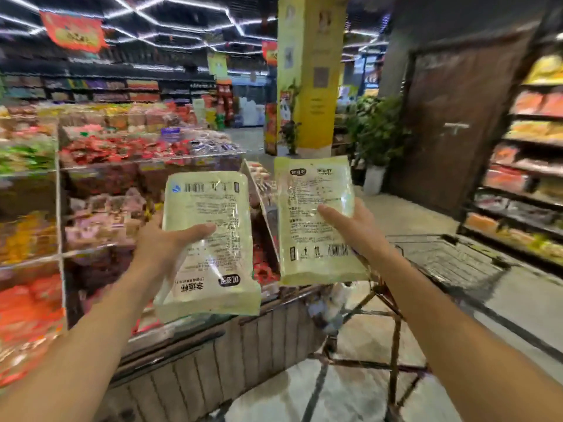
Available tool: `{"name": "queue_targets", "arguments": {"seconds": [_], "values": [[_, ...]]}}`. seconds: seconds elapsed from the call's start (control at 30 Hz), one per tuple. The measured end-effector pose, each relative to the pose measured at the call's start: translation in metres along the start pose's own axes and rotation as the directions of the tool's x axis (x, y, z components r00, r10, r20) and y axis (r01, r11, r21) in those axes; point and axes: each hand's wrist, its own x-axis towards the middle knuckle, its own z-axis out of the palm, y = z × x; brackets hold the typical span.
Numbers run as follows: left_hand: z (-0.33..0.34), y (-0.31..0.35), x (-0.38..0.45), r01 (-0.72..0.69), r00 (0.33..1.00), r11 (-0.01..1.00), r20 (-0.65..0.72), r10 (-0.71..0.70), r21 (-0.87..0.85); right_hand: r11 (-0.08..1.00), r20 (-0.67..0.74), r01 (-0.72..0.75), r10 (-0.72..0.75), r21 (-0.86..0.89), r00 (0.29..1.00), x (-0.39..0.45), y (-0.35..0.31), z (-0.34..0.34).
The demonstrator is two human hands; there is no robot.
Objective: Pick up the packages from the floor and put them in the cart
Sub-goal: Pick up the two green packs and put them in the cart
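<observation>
Left hand (166,239) grips the left pack (210,242) at its left edge, thumb across the printed face, fingers hidden behind; closed on it. Right hand (355,226) holds the right pack (315,220) the same way at its right edge, thumb on the face, closed on it. Both packs are pale green pouches, raised at chest height, back labels toward the camera, apart from each other, left one upside down. Neither is on the floor now.

Cart (447,260) sits to the right and below the right hand, wire basket open, looks empty from here though blurred. Display bins (122,184) of snacks stand left, shelves (524,178) right.

Step, as judged: pickup done, carry to the cart in hand. Next move calls for swinging both arms right and down over the basket, then opening the fingers. The left pack has farther to travel. Can't tell if more packs remain on the floor.
</observation>
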Motion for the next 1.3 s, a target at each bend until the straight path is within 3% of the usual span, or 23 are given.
{"name": "queue_targets", "arguments": {"seconds": [0.27,0.47,0.67,0.87,1.07,1.3], "values": [[0.271,-0.05,-0.016,0.112,0.959,0.994,0.26,-0.113,0.022,0.989,-0.268,-0.134,0.111,-0.07,0.957,-0.021,0.089,-0.246],[0.429,-0.077,-0.021,0.149,0.886,0.988,0.437,-0.155,0.046,0.968,-0.425,-0.241,0.188,-0.075,0.885,-0.022,0.142,-0.365],[0.566,-0.113,0.011,0.186,0.841,0.979,0.503,-0.202,0.083,0.958,-0.502,-0.286,0.244,-0.007,0.83,-0.008,0.204,-0.465],[0.707,-0.163,0.068,0.238,0.8,0.968,0.548,-0.243,0.08,0.946,-0.527,-0.325,0.282,0.011,0.802,0.063,0.274,-0.557],[0.817,-0.207,0.125,0.302,0.811,0.949,0.499,-0.307,0.094,0.915,-0.503,-0.402,0.367,0.042,0.783,0.163,0.341,-0.631],[0.872,-0.274,0.173,0.349,0.856,0.923,0.346,-0.384,0.161,0.872,-0.288,-0.47,0.489,0.137,0.823,0.266,0.442,-0.666]]}}
